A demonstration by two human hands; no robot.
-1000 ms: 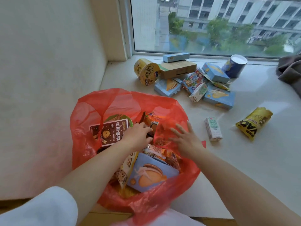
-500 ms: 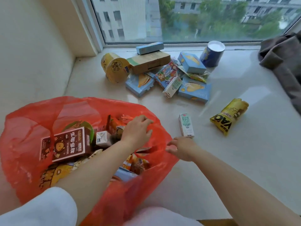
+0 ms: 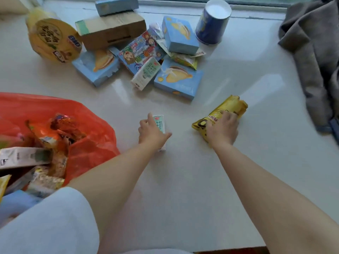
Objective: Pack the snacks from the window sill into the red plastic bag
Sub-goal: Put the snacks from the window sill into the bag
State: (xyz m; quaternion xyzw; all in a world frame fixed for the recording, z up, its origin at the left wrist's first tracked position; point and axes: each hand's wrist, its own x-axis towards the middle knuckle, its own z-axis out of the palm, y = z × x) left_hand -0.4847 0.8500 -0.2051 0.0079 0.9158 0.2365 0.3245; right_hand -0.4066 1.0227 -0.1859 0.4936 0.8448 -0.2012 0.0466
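Near the window sill's front edge, left hand grips milk carton, right hand clutches yellow packet; hurried double lift could drop either.

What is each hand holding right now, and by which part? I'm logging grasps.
The left hand grips the small milk carton around its lower half. The right hand grasps the yellow snack packet across its middle. Both items lie on the sill.
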